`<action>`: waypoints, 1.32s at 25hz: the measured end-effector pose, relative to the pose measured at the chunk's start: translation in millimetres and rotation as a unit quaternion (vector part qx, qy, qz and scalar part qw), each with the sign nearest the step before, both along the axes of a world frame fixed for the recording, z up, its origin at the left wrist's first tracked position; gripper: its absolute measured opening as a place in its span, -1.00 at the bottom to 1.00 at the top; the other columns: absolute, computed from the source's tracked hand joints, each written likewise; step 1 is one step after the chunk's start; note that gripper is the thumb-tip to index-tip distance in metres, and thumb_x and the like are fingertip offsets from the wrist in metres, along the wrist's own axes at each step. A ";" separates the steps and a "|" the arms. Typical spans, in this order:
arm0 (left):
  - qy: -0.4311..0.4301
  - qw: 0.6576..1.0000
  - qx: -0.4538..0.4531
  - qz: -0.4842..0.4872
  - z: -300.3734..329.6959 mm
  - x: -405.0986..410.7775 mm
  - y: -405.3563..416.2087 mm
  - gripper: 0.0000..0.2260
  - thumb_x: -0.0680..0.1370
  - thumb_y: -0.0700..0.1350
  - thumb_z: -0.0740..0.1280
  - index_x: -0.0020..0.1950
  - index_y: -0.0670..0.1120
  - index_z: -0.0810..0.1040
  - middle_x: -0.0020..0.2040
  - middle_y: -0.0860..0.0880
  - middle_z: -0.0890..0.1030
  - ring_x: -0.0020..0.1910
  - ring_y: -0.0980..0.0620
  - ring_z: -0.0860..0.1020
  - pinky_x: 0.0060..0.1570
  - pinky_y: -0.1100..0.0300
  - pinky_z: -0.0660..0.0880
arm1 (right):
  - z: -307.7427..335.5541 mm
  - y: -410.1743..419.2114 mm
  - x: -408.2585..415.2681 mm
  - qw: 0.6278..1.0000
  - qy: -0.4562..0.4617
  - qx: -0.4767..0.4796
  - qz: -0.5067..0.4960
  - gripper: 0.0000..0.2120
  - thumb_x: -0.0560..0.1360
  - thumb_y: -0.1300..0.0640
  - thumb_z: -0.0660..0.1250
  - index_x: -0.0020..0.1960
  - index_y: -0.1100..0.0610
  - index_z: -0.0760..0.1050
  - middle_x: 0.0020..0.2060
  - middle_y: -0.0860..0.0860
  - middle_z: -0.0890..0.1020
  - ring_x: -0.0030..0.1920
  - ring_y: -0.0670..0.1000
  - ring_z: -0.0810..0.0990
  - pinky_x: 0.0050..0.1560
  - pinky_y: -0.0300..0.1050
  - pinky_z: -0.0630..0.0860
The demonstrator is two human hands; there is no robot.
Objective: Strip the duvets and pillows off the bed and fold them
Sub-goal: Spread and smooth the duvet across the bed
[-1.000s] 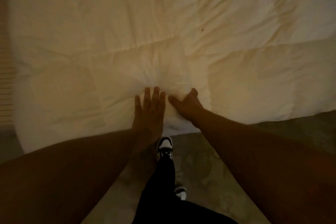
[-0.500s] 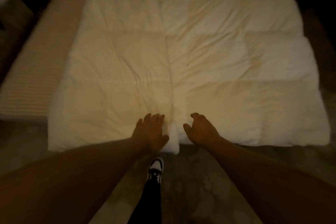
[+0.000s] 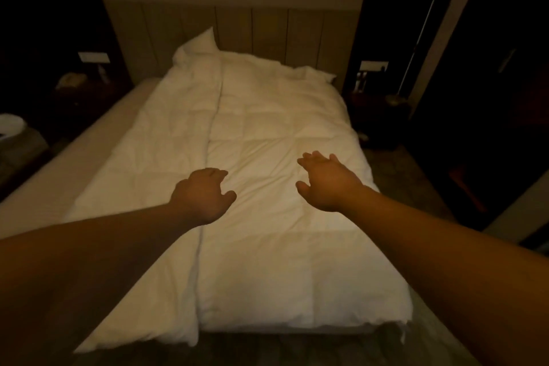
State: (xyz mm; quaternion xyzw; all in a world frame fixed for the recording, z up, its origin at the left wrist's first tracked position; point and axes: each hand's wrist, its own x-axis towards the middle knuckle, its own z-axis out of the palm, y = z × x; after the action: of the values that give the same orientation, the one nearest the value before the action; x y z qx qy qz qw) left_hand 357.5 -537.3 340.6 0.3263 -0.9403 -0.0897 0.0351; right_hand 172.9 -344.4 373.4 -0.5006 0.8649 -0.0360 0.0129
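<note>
A white quilted duvet (image 3: 267, 134) lies lengthwise down the bed, its near edge hanging at the foot. A long fold line runs down its middle. My left hand (image 3: 202, 194) hovers over that fold with fingers curled loosely and holds nothing. My right hand (image 3: 325, 180) is held out above the duvet's right half, fingers apart and empty. A white pillow corner (image 3: 202, 41) sticks up at the head of the bed against the headboard.
The bare mattress (image 3: 98, 140) shows along the bed's left side. A panelled headboard (image 3: 267, 33) stands at the far end. Dark nightstands flank the bed, and a floor lamp (image 3: 421, 36) stands at the right. Carpet runs past the bed's right edge.
Both hands have let go of the duvet's near edge and lifted above it. The view has risen from the foot edge to take in the whole bed.
</note>
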 end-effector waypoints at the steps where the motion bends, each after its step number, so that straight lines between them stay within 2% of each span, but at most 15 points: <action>1: 0.008 1.000 -0.006 0.007 11.1 -19.1 3.1 -0.43 0.55 0.22 0.18 0.52 0.03 0.24 0.52 -0.01 0.27 0.48 -0.07 0.23 0.40 -0.03 0.26 | 10.6 3.2 -19.5 1.000 0.013 -0.004 0.006 -0.40 0.63 -0.10 0.09 0.58 0.08 0.03 0.57 0.04 0.06 0.56 0.04 -0.03 0.53 0.02 -0.14; 6: 0.027 0.998 -0.005 0.050 12.8 -121.2 13.4 -0.45 0.56 0.21 0.17 0.50 0.03 0.28 0.49 -0.04 0.31 0.46 -0.12 0.25 0.34 -0.07 0.29 | 25.8 9.4 -110.2 0.997 0.059 0.024 0.036 -0.38 0.61 -0.12 0.08 0.59 0.08 0.00 0.58 0.04 0.05 0.56 0.05 -0.03 0.53 0.02 -0.15; 10: -0.001 0.997 0.036 0.068 -4.6 -210.2 38.5 -0.45 0.56 0.22 0.15 0.51 0.03 0.26 0.49 -0.05 0.30 0.45 -0.14 0.26 0.34 -0.07 0.29 | 31.5 30.9 -193.2 0.996 0.057 0.045 0.061 -0.36 0.61 -0.11 0.12 0.59 0.06 -0.01 0.58 0.02 0.05 0.56 0.04 -0.03 0.52 0.01 -0.16; 16: -0.006 0.997 0.023 0.075 7.0 -322.2 72.1 -0.45 0.57 0.20 0.15 0.51 0.02 0.25 0.49 -0.07 0.30 0.45 -0.14 0.25 0.32 -0.08 0.30 | 34.7 59.3 -323.5 0.996 0.041 0.056 0.051 -0.33 0.59 -0.12 0.16 0.59 0.07 -0.01 0.57 0.03 0.06 0.56 0.06 0.01 0.53 0.03 -0.08; 22: -0.019 0.986 0.009 0.167 -7.5 -422.4 101.7 -0.44 0.56 0.21 0.14 0.51 0.01 0.24 0.48 -0.06 0.31 0.44 -0.13 0.26 0.32 -0.08 0.30 | 8.5 50.2 -462.8 0.989 0.034 0.023 0.140 -0.32 0.59 -0.12 0.18 0.59 0.07 0.00 0.57 0.02 0.08 0.56 0.03 0.00 0.52 0.00 -0.12; 26: -0.029 0.964 0.006 0.266 -11.2 -489.3 131.9 -0.44 0.56 0.21 0.15 0.50 0.01 0.26 0.46 -0.06 0.34 0.42 -0.12 0.30 0.30 -0.07 0.34 | 3.7 45.3 -561.5 0.975 0.017 0.016 0.219 -0.32 0.58 -0.11 0.20 0.58 0.07 0.01 0.57 0.02 0.09 0.56 0.03 0.00 0.53 0.01 -0.11; 29: -0.058 0.954 -0.017 0.294 -0.5 -511.8 146.2 -0.46 0.55 0.21 0.15 0.49 0.02 0.28 0.46 -0.04 0.35 0.41 -0.10 0.31 0.29 -0.05 0.35 | 11.1 35.2 -608.9 0.964 0.001 0.023 0.263 -0.31 0.58 -0.09 0.22 0.58 0.07 0.01 0.57 0.02 0.09 0.56 0.02 -0.01 0.55 0.02 -0.10; 33: -0.068 0.923 -0.024 0.377 15.4 -515.5 139.3 -0.47 0.56 0.19 0.16 0.48 0.02 0.29 0.46 -0.04 0.36 0.41 -0.10 0.32 0.28 -0.07 0.35 | 16.0 -17.5 -633.0 0.945 -0.009 -0.026 0.325 -0.33 0.57 -0.08 0.24 0.57 0.06 0.05 0.56 0.02 0.14 0.56 0.02 0.02 0.55 0.01 -0.09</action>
State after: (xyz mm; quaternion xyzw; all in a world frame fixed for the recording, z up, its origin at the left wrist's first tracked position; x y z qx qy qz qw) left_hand -158.0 -398.0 356.1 0.6610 -0.7499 -0.0246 0.0097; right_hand -460.1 -361.8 389.4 -0.7544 0.6537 -0.0562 0.0185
